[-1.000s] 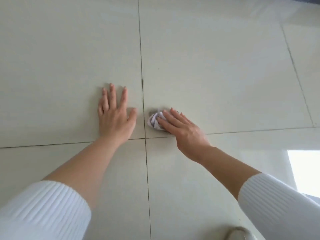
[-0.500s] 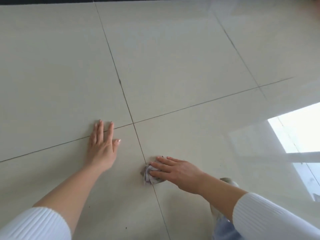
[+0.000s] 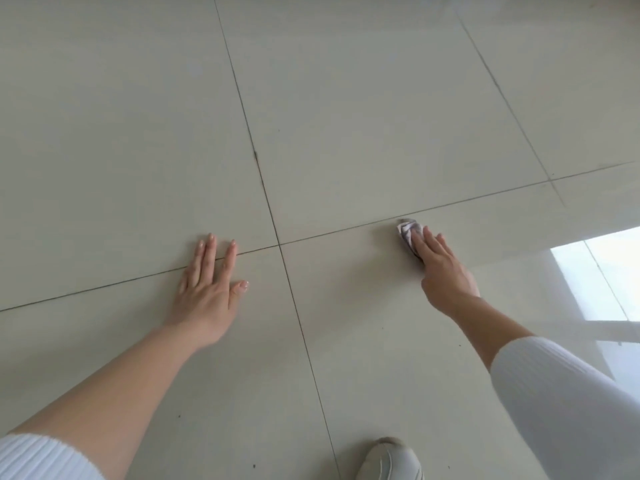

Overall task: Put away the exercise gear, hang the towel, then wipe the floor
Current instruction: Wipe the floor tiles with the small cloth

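Observation:
The floor (image 3: pixel 363 116) is pale glossy tile with dark grout lines. A small crumpled white and purple cloth (image 3: pixel 408 232) lies on a tile right of the grout crossing. My right hand (image 3: pixel 441 268) presses it flat to the floor with straight fingers, covering its near part. My left hand (image 3: pixel 207 289) rests palm down on the floor left of the crossing, fingers spread and straight, holding nothing.
The toe of a white shoe (image 3: pixel 389 460) shows at the bottom edge. A bright window reflection (image 3: pixel 602 271) glares on the tiles at right. A small dark mark (image 3: pixel 256 154) sits on the grout line ahead.
My right hand has slid the cloth from beside the grout crossing out to the right and farther away. My left hand stays planted on the floor.

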The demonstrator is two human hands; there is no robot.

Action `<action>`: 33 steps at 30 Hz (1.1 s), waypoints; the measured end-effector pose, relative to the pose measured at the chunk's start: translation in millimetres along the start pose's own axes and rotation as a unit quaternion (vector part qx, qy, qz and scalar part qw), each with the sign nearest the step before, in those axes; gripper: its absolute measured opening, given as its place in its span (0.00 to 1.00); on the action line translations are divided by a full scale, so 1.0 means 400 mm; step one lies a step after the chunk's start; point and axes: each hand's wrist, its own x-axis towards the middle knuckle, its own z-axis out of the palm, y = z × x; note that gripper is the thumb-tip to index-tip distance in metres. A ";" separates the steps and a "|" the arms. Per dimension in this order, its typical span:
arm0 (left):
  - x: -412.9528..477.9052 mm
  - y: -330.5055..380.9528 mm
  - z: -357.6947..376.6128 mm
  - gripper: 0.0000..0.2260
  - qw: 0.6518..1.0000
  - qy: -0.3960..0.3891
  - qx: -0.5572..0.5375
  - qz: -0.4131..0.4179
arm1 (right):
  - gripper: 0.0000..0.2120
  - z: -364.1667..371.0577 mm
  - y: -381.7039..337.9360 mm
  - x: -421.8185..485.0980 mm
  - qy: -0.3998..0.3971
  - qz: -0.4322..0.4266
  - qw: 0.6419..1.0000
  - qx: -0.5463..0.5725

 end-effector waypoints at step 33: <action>-0.186 -0.241 -0.068 0.30 0.996 0.009 -0.061 -0.071 | 0.35 0.191 -0.552 -0.010 0.048 -0.289 0.955 0.053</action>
